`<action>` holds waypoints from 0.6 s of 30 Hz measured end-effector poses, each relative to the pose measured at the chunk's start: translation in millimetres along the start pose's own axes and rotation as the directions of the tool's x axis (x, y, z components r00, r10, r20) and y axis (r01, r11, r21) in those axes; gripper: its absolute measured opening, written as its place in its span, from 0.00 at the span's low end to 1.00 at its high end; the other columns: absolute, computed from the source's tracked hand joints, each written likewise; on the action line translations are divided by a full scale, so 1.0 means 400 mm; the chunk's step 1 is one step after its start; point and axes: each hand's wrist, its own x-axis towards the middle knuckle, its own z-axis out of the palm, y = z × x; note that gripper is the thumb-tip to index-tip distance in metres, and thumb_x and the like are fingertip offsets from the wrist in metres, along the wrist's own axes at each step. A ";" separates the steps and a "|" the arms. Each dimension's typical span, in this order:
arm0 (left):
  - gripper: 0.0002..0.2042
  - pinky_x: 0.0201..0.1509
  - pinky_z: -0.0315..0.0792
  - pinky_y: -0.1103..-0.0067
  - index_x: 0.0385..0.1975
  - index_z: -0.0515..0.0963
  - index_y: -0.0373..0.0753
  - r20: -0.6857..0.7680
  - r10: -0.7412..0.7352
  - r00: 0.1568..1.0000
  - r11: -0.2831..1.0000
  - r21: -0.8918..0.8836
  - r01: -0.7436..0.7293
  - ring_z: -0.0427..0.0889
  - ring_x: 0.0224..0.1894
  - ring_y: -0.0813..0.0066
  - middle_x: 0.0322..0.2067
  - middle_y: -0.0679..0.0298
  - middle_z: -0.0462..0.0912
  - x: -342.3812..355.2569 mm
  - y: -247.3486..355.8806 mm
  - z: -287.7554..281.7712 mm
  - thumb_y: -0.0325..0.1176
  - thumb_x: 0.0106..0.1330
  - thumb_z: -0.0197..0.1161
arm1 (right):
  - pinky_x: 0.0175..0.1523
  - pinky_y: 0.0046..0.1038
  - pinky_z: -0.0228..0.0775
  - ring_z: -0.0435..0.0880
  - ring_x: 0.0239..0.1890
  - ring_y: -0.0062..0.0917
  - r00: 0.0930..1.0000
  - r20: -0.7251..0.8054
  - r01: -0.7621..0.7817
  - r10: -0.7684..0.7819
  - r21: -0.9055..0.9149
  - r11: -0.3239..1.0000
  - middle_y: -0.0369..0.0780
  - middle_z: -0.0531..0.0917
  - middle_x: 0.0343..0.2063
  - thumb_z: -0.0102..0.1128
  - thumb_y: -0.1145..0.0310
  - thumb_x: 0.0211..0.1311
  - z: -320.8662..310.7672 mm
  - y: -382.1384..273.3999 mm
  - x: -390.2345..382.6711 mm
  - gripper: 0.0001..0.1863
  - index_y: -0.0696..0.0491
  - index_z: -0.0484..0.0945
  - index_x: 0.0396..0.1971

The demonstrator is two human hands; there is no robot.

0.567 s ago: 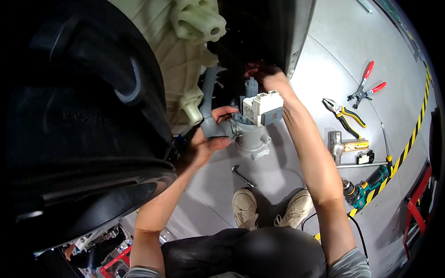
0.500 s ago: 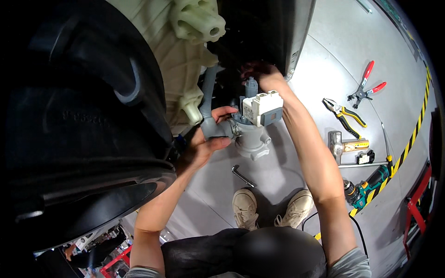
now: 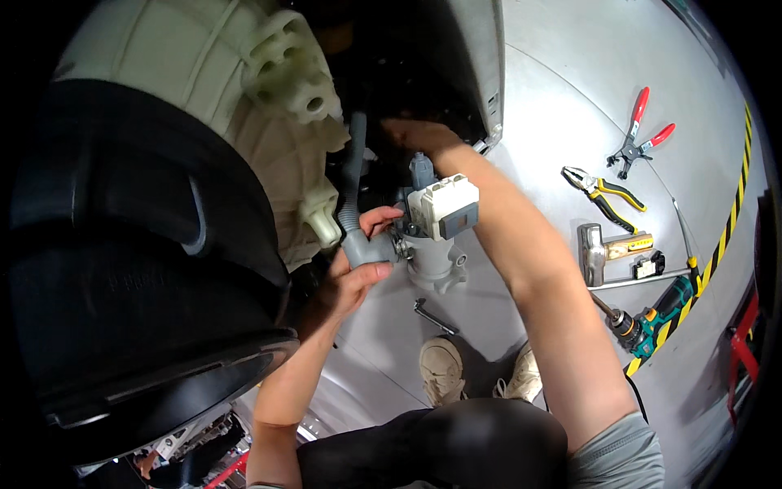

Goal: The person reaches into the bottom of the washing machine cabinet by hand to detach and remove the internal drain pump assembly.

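A: Where is the left hand?

B: We find the left hand (image 3: 345,285) near the centre, thumb in front and fingers curled behind a grey elbow (image 3: 365,249), wrapped closely around it.

A: What does the elbow join?

B: From its top we follow a ribbed grey hose (image 3: 349,213) up beside a cream plastic tub (image 3: 265,143). At its right end sits a light grey pump (image 3: 429,259), topped by a white block (image 3: 434,202), above the floor (image 3: 538,122).

A: And the right hand?

B: We see the right hand (image 3: 421,135) beyond the pump, inside a dark cavity (image 3: 399,81). Shadow hides its fingertips, so we cannot tell how far they are spread or whether they hold anything.

A: What lies to the right?

B: On the floor we make out red-handled pliers (image 3: 630,148), yellow-and-black pliers (image 3: 604,198), a hammer (image 3: 595,254) and a teal drill (image 3: 664,314), the drill overlapping striped tape (image 3: 724,253).
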 end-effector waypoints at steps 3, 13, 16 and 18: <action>0.39 0.71 0.47 0.74 0.63 0.60 0.33 -0.002 -0.017 1.000 1.000 -0.007 0.017 0.58 0.67 0.67 0.61 0.57 0.62 -0.001 0.003 0.004 0.33 0.47 0.65 | 0.40 0.26 0.75 0.82 0.35 0.30 0.998 0.045 0.046 -0.045 -0.033 0.998 0.43 0.83 0.37 0.59 0.71 0.61 0.006 -0.011 0.017 0.15 0.58 0.75 0.47; 0.41 0.71 0.47 0.73 0.64 0.58 0.33 -0.015 -0.013 1.000 1.000 -0.011 0.013 0.58 0.67 0.66 0.61 0.55 0.62 0.004 0.002 0.008 0.34 0.46 0.65 | 0.43 0.27 0.75 0.82 0.37 0.30 0.995 0.025 0.099 -0.098 -0.043 0.994 0.43 0.83 0.40 0.59 0.68 0.62 0.005 -0.014 0.037 0.17 0.57 0.75 0.49; 0.41 0.71 0.47 0.73 0.65 0.57 0.33 -0.017 -0.022 1.000 1.000 -0.012 0.022 0.58 0.67 0.66 0.61 0.55 0.62 -0.002 0.001 0.000 0.34 0.46 0.65 | 0.44 0.27 0.75 0.82 0.37 0.30 0.992 0.019 0.128 -0.127 -0.021 0.992 0.43 0.82 0.41 0.59 0.67 0.63 0.010 -0.022 0.049 0.17 0.57 0.75 0.50; 0.41 0.71 0.47 0.73 0.65 0.57 0.32 -0.018 -0.023 1.000 1.000 -0.006 0.023 0.58 0.66 0.66 0.61 0.54 0.62 0.005 0.002 0.005 0.34 0.46 0.65 | 0.44 0.27 0.75 0.82 0.38 0.30 0.992 -0.012 0.125 -0.125 -0.007 0.992 0.43 0.82 0.42 0.58 0.66 0.63 0.003 -0.017 0.044 0.17 0.57 0.75 0.50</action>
